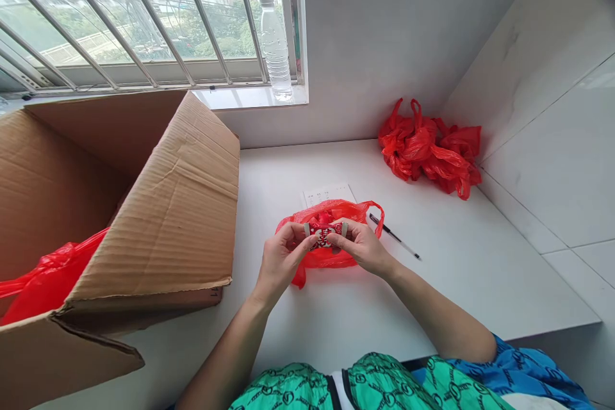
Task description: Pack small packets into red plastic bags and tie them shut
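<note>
Between my two hands is a small wrapped candy [325,234], red with white lettering and pale crimped ends. My left hand [287,252] pinches its left end between thumb and fingers, and my right hand [362,245] pinches the right end the same way. Just beneath them a red plastic bag [331,260] lies open on the white table, with red pieces inside that I cannot make out. Behind the bag, a sheet of paper [331,193] with marks on it is partly covered. A black and clear pen [394,236] rests right of the bag.
On the left stands a large open cardboard box [192,205] with a red plastic bag [57,275] inside. Crumpled red bags [427,150] are piled at the back right by the wall. A clear plastic bottle [275,51] stands on the sill of the barred window.
</note>
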### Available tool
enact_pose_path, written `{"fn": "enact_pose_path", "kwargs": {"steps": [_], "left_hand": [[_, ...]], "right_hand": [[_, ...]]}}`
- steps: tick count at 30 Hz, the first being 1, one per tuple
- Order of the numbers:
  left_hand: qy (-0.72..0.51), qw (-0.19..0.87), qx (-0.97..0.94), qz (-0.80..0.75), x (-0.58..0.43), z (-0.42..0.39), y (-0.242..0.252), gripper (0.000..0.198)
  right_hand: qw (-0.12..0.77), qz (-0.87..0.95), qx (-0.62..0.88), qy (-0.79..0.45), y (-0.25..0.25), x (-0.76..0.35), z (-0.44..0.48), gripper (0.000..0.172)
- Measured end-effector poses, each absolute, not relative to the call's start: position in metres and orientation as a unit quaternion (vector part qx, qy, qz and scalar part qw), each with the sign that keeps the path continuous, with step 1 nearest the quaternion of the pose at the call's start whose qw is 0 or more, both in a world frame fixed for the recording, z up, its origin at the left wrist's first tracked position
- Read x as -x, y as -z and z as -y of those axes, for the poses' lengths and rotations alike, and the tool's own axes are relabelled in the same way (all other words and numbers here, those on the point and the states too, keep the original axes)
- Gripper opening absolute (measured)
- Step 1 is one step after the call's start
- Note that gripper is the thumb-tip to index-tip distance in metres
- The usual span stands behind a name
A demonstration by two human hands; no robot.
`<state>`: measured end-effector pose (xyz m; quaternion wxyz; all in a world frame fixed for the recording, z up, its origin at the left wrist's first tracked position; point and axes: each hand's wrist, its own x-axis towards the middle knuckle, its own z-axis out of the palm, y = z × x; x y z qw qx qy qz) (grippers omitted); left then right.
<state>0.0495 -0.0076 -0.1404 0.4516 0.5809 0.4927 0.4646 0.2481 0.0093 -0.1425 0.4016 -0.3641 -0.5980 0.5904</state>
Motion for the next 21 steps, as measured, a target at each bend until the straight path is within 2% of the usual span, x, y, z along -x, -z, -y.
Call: {"fn": "enact_pose_path", "kwargs": {"steps": [4, 7, 9, 11, 14, 18, 21], "left_hand": [[-0.467, 0.441, -0.584, -0.497, -0.047, 0.006, 0.144, 0.027], [-0.442, 0.382, -0.611, -0.534, -0.04, 0.001, 0.146, 0.03], [-0.377, 0.296, -0.648, -0.592, -0.034, -0.001, 0.147, 0.029], [-0.295, 0.207, -0.678, -0.64, -0.03, -0.004, 0.149, 0.029], [-0.229, 0.138, -0.699, -0.663, -0.028, -0.004, 0.151, 0.037], [-0.212, 0.113, -0.717, -0.654, -0.03, -0.002, 0.152, 0.04], [-0.206, 0.093, -0.745, -0.627, -0.031, -0.002, 0.153, 0.035]], "right_hand": [[0.371, 0.659, 0.41, -0.51, 0.141, -0.251, -0.01, 0.032], [0.312, 0.752, 0.501, -0.293, 0.143, -0.261, -0.014, 0.034], [0.262, 0.801, 0.519, -0.144, 0.147, -0.271, -0.018, 0.032], [0.217, 0.829, 0.512, -0.054, 0.152, -0.281, -0.022, 0.029], [0.171, 0.842, 0.512, -0.001, 0.157, -0.29, -0.024, 0.021], [0.133, 0.844, 0.519, 0.026, 0.162, -0.291, -0.023, 0.003], [0.115, 0.834, 0.537, 0.049, 0.164, -0.285, -0.023, 0.013]]}}
